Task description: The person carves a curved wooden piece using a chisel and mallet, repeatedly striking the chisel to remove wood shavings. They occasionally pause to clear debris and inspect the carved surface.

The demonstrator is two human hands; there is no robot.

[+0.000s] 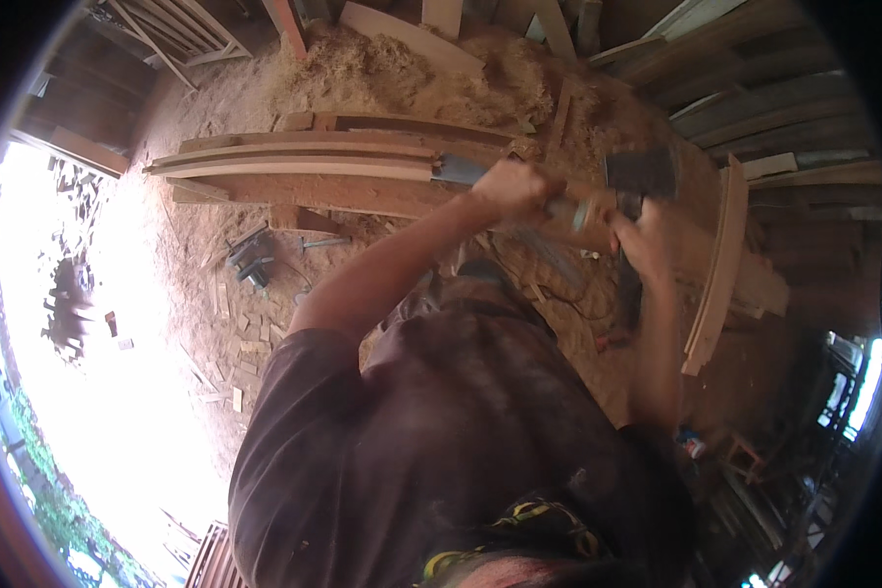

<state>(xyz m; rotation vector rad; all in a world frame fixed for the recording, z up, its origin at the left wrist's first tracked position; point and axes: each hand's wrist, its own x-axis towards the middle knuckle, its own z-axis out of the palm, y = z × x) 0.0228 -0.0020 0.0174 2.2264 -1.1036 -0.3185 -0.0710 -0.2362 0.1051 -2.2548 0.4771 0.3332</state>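
My left hand (517,188) is closed in a fist over the right end of the long wooden pieces. A flat grey blade-like piece (459,170) shows just left of that fist, in line with it; whether it belongs to a tool in the hand is blurred. Around the handle of a hatchet-like tool my right hand (647,240) is closed. This tool's broad dark head (641,171) stands above the hand, and its handle runs down below. Long pale wooden strips (294,165) lie side by side on a thicker plank (314,191), reaching left from my left hand.
Sawdust and shavings (363,73) cover the ground. A dark power tool (252,260) lies at the left among small offcuts (255,345). A curved board (720,265) leans at the right. Stacked planks (755,88) stand at the far right.
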